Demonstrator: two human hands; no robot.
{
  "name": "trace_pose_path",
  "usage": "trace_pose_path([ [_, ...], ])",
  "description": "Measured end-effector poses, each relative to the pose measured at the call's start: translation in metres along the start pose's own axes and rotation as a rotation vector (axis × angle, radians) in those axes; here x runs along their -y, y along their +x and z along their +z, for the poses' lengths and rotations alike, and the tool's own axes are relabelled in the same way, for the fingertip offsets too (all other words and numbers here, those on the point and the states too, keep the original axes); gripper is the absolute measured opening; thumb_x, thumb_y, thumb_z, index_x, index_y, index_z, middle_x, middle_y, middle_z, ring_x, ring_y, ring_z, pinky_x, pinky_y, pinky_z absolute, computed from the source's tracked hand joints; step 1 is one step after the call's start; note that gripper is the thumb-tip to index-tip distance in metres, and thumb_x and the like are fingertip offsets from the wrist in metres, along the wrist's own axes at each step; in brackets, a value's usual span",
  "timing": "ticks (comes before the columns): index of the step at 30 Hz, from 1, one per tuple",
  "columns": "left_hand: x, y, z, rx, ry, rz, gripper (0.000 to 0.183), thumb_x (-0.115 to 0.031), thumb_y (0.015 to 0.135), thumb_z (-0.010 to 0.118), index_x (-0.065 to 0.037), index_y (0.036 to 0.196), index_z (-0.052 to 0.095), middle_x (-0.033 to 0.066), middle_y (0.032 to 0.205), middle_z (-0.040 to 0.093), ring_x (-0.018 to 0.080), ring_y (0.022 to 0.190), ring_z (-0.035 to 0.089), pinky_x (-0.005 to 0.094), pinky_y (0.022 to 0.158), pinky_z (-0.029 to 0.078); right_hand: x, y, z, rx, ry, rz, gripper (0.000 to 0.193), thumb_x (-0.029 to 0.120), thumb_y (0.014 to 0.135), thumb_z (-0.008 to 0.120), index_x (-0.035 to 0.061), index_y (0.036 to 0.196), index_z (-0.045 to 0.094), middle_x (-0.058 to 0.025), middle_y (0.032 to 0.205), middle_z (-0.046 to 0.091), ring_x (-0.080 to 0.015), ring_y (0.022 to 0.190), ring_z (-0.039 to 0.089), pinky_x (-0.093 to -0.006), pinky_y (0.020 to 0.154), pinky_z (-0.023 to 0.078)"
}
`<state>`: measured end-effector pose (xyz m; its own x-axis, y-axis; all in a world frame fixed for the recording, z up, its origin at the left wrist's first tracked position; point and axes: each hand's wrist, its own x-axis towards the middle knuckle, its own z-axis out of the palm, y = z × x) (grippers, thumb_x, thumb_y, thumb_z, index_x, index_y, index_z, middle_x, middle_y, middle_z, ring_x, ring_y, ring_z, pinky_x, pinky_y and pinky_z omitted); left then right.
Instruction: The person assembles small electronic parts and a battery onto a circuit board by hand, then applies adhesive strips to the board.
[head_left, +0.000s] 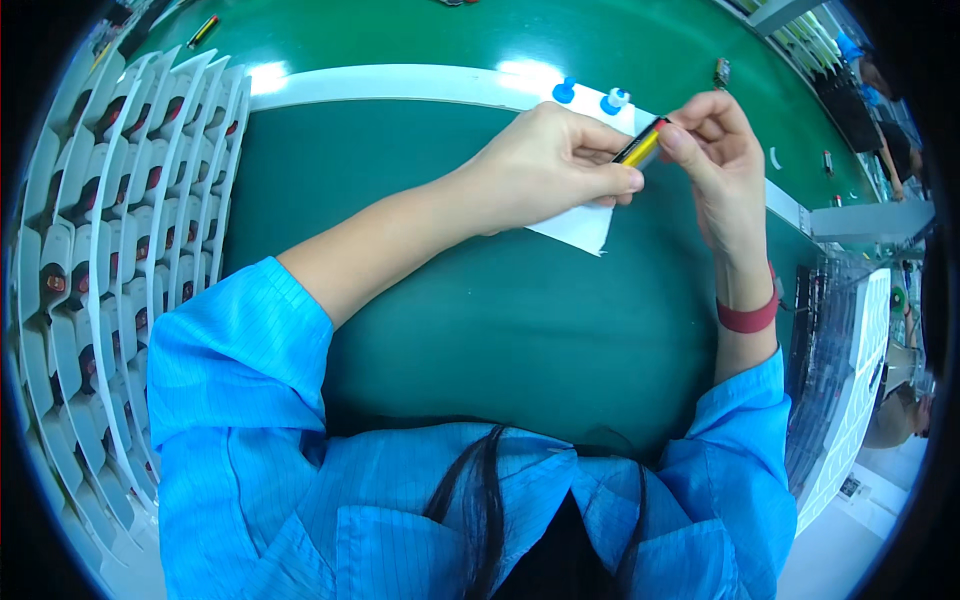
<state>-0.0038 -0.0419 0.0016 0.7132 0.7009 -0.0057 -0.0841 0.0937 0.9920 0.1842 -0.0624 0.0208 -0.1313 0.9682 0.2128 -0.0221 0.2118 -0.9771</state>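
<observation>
A small slim stick (640,146), black and yellow with a red end, slants between my hands above the far part of the green mat. My left hand (555,165) is closed round its lower end, thumb on the near side. At the red upper end, my right hand (712,150) has its thumb and curled forefinger pinched against the stick. Part of the stick is covered by my fingers. Beneath my left hand lies a white sheet (580,232), partly hidden by that hand.
Stacked white trays (130,260) with reddish pieces in their pockets stand at the left. Two blue-and-white bottles (615,100) (564,91) stand beyond my hands. A similar stick (203,31) lies far left. Clear and white trays (835,370) are stacked at the right.
</observation>
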Motion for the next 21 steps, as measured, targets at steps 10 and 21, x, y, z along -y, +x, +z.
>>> trace_pose_path([
  [10, -0.013, 0.004, -0.145, -0.796, 1.116, -0.076, 0.036, -0.027, 0.072, 0.07, -0.005, 0.098, 0.056, 0.0092, 0.076, 0.065, 0.0175, 0.071, 0.063, 0.03, 0.067, 0.048, -0.016, 0.004, -0.002, -0.231, 0.007, 0.196, 0.025, 0.017, 0.085, 0.059, 0.0008, 0.102, 0.052, -0.0046, 0.09, 0.058, -0.0103, 0.077, 0.055, -0.023, 0.066, 0.046],
  [21, -0.016, 0.05, -0.197, -0.701, 1.409, 0.333, 0.029, -0.017, 0.076, 0.06, -0.008, 0.103, 0.062, 0.0138, 0.098, 0.062, 0.028, 0.09, 0.059, 0.0337, 0.079, 0.046, -0.029, 0.009, -0.01, -0.26, -0.032, 0.184, 0.016, 0.016, 0.085, 0.057, 0.0015, 0.093, 0.056, -0.0039, 0.081, 0.059, -0.0084, 0.071, 0.054, -0.0204, 0.061, 0.044],
])
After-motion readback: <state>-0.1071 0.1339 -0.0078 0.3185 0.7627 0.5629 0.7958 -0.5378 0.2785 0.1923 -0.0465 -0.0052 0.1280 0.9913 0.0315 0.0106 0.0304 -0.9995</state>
